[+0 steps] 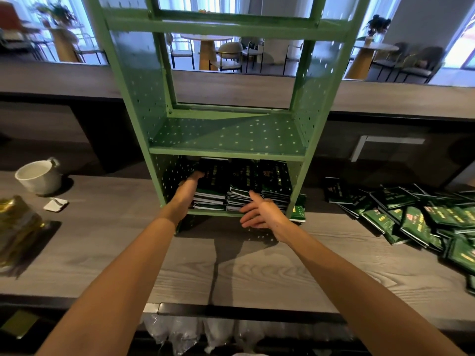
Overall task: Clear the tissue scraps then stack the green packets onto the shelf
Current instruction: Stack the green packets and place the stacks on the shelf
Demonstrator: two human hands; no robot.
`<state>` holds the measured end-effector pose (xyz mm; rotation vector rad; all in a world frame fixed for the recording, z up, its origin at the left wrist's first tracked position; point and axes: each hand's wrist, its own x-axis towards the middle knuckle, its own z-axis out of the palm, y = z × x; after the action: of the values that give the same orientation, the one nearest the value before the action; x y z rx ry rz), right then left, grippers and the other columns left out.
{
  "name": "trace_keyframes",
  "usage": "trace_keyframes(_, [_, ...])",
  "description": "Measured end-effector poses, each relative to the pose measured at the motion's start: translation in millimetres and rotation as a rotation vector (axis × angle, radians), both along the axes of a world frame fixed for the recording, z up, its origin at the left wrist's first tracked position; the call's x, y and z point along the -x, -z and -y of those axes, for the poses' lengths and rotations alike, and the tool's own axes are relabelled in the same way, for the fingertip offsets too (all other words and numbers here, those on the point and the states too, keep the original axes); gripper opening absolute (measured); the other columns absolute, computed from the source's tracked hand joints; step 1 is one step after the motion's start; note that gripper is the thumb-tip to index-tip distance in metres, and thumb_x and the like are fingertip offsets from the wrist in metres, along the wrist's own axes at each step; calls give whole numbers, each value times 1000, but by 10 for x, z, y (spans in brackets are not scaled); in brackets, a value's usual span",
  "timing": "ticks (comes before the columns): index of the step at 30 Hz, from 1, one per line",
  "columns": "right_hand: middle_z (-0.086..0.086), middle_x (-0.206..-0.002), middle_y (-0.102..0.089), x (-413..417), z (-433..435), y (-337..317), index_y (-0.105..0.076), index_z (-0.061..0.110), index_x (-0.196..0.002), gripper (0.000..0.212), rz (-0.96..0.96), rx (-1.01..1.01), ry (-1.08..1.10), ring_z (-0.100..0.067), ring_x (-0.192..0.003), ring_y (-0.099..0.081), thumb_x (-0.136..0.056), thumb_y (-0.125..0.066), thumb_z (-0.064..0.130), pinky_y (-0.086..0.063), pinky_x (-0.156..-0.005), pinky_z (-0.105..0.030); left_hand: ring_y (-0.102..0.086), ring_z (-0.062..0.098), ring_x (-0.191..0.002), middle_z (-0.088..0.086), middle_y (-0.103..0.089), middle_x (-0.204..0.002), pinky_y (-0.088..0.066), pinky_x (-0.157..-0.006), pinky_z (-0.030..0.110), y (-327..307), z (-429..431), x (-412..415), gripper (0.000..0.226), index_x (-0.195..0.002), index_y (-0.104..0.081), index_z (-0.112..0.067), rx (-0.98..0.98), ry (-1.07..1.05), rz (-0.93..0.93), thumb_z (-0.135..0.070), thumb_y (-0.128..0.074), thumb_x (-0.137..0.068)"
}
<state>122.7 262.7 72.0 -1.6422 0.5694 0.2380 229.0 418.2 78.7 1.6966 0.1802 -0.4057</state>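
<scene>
A green perforated metal shelf (228,152) stands on the wooden counter. Its bottom compartment holds stacks of dark green packets (246,185). My left hand (189,188) reaches into that compartment and rests against the left side of the left stack; its fingertips are hidden in shadow. My right hand (261,210) hovers open at the shelf's front edge, fingers spread, touching the front of the middle stack. A loose heap of green packets (416,217) lies on the counter to the right. One packet (298,213) leans by the shelf's right foot. The middle shelf level is bare.
A white cup (38,177) stands at the left with a small white torn scrap (55,204) beside it. A clear bottle of yellowish liquid (15,227) sits at the far left. Clear plastic bags (195,332) hang below the counter's front edge.
</scene>
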Motion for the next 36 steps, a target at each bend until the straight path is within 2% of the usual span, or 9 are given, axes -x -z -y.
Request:
trace_keyframes(2, [-6,-76,-69,27,22,-7,-67,9,-89,53,-1,7,-24,-15,-67,-65,-98,-33,49,-49,-70,-25,-46,29,-120,11,-50,-131,-34,-95,33,-48,34,59,55,-136,-43,-8,-102,-49,83,-41,-49,-92])
trace_keyframes(5, [-4,-76,-68,91,93,-42,-66,11,-86,41,-4,34,-56,-13,-66,-65,-97,-42,43,-48,-70,-24,-54,29,-96,14,-56,-99,-37,-75,29,-174,79,254,28,-116,-56,-4,-254,-81,365,-21,-47,-95])
trace_keyframes(9, [-4,-79,-67,230,284,-75,-65,6,-99,27,6,63,-97,-13,-67,-63,-96,-50,29,-49,-80,-29,-54,33,-104,19,-57,-114,-33,-77,23,-286,173,612,29,-117,-59,0,-462,-122,701,-9,-49,-92])
trace_keyframes(12, [-3,-79,-67,374,497,-99,-64,8,-100,20,19,117,-113,-10,-64,-62,-95,-52,23,-47,-68,-20,-54,26,-107,12,-58,-116,-35,-84,23,-333,355,967,25,-114,-61,-4,-440,-71,807,-9,-50,-92])
trace_keyframes(15, [-6,-75,-61,551,800,-58,-61,4,-96,13,88,159,-36,-12,-63,-58,-95,-48,7,-47,-57,-13,-57,22,-102,10,-59,-112,-35,-79,16,-292,649,1234,22,-111,-62,-4,-430,67,900,-7,-51,-92])
trace_keyframes(22, [-3,-70,-56,1075,1679,228,-62,3,-84,16,143,361,187,-12,-64,-54,-91,-49,-1,-49,-58,-16,-60,23,-95,8,-62,-106,-44,-81,30,-32,1602,1635,20,-107,-64,-6,-432,325,847,-9,-51,-91])
trace_keyframes(25, [-10,-78,-61,1302,2146,342,-66,2,-86,15,88,405,242,-20,-67,-60,-89,-51,2,-54,-73,-31,-58,23,-100,7,-61,-109,-43,-85,32,110,2159,1784,23,-110,-63,-8,-504,421,771,-14,-50,-92])
trace_keyframes(30, [-13,-83,-68,1643,2935,437,-68,4,-90,15,16,435,182,-24,-79,-67,-87,-55,11,-54,-84,-40,-58,24,-95,9,-61,-102,-42,-78,33,290,3076,2081,19,-101,-62,-7,-600,479,640,-17,-48,-91])
trace_keyframes(36, [-18,-86,-69,2000,3695,402,-66,0,-86,17,-27,476,64,-31,-85,-67,-87,-53,12,-52,-80,-43,-59,28,-98,12,-66,-105,-42,-79,31,449,3817,2436,20,-100,-63,-7,-685,505,473,-17,-50,-91])
